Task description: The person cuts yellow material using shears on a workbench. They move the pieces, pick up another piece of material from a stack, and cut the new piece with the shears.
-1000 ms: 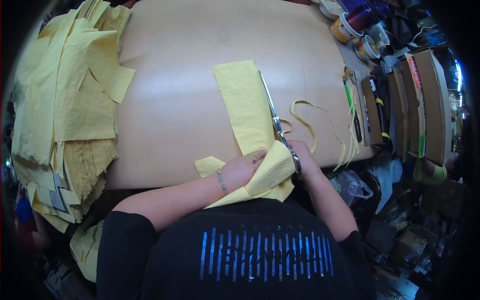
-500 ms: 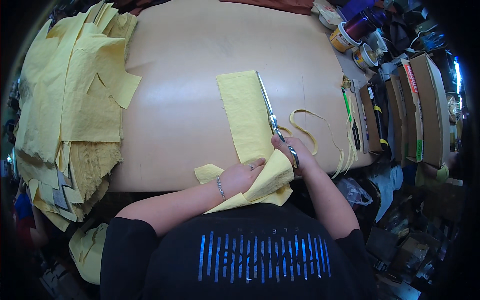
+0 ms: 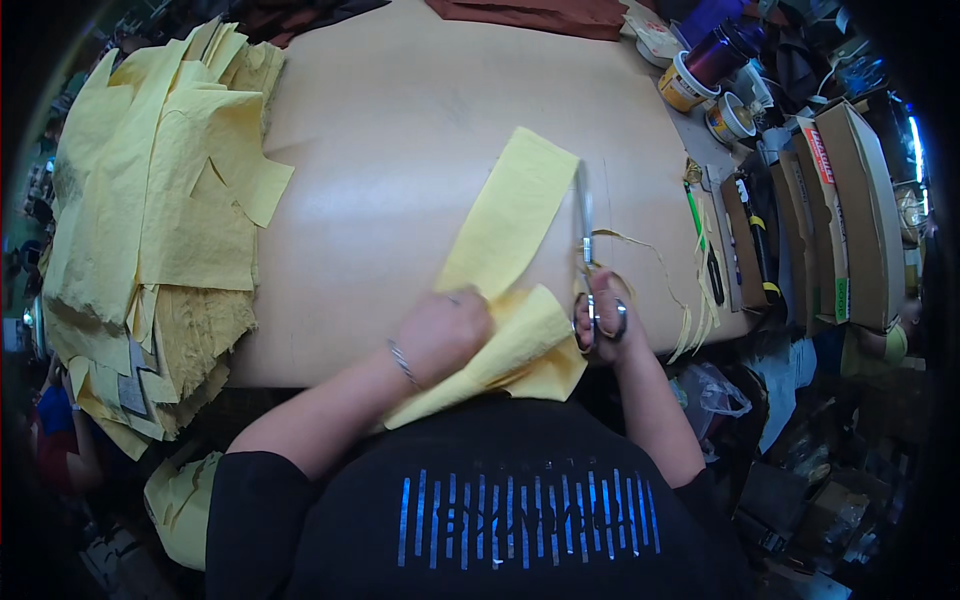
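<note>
My left hand [image 3: 447,328] is closed on a long piece of yellow, leather-like material [image 3: 515,200], pinching it near the table's front edge. The far end of the piece lies flat and slants up to the right. Its near part [image 3: 515,335] is folded and hangs over the edge against my shirt. In my right hand [image 3: 612,312] is a pair of metal scissors [image 3: 587,215], blades together and pointing away from me. The scissors are just right of the piece, apart from it. A thin yellow offcut [image 3: 640,243] curls beside the blades.
A tall stack of yellow sheets [image 3: 190,190] covers the table's left side. Narrow yellow strips [image 3: 697,325], a green pen [image 3: 693,205] and cardboard boxes [image 3: 860,215] line the right edge. Tubs [image 3: 685,85] stand at the far right, and dark red material [image 3: 540,14] lies at the far edge.
The scissors have come away from the material's right edge and moved right with my right hand. My left hand has closed on the piece and turned it, its far end swinging right.
</note>
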`<act>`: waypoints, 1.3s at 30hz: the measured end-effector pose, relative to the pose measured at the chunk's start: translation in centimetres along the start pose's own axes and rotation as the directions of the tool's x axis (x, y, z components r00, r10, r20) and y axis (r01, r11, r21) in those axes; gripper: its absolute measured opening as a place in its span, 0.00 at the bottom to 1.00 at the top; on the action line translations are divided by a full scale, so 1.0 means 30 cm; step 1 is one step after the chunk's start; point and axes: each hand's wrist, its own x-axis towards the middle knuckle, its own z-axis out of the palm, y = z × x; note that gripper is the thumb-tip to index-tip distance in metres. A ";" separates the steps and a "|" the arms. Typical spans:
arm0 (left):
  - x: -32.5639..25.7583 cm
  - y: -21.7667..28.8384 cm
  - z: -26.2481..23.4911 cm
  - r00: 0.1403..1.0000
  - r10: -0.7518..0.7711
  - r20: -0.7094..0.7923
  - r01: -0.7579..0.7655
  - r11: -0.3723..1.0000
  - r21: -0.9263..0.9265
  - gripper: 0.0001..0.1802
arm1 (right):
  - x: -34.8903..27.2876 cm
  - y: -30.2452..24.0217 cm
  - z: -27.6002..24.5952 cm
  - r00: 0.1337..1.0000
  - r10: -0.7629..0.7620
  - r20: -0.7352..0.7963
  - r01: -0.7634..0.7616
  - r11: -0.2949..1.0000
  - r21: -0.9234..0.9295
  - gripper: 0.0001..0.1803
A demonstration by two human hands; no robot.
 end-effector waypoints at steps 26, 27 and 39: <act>0.387 -0.171 0.062 0.911 -0.372 -0.179 0.379 0.925 0.006 0.32 | -0.291 0.202 -0.154 0.990 -0.136 0.047 0.127 0.979 0.158 0.34; 0.339 -0.176 0.071 0.931 -0.297 -0.213 0.296 0.954 -0.039 0.30 | -0.299 0.199 -0.157 0.986 -0.140 0.089 0.135 0.989 0.067 0.33; 0.278 -0.159 0.026 0.971 -0.012 -0.240 0.126 0.875 0.467 0.07 | -0.294 0.140 -0.170 0.954 0.076 0.289 -0.011 0.976 -0.219 0.33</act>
